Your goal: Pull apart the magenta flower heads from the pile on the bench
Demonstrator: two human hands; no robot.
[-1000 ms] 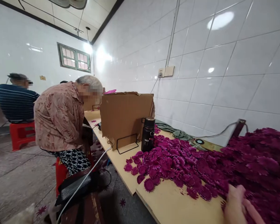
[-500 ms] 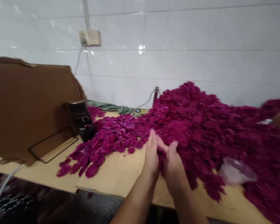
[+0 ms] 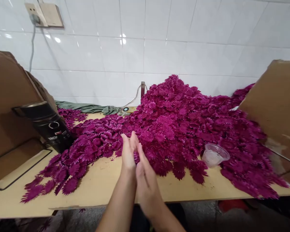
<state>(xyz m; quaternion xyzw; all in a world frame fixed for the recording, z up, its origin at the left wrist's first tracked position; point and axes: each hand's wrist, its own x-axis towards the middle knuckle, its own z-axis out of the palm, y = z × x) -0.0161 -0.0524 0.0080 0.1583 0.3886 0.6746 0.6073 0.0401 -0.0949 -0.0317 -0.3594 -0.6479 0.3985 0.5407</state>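
A large heap of magenta fabric flowers (image 3: pixel 183 129) covers the middle and right of a pale wooden table (image 3: pixel 99 190). My left hand (image 3: pixel 128 154) and my right hand (image 3: pixel 146 180) are side by side at the near edge of the heap. Their palms face each other and nearly touch, with the fingers stretched out and the fingertips against the flowers. A bit of purple shows in the gap between them; I cannot tell whether it is held.
A black vacuum flask (image 3: pixel 48 127) stands at the left before a cardboard screen (image 3: pixel 7 106) in a wire stand. Another cardboard sheet (image 3: pixel 277 103) rises at the right. A clear plastic cup (image 3: pixel 215 155) lies among the flowers. Green cloth (image 3: pixel 87 108) and a cable run along the tiled wall.
The view has swung right, away from the seated people, onto the flower heap. My hands have come closer together, fingers now straight, at the heap's near edge.
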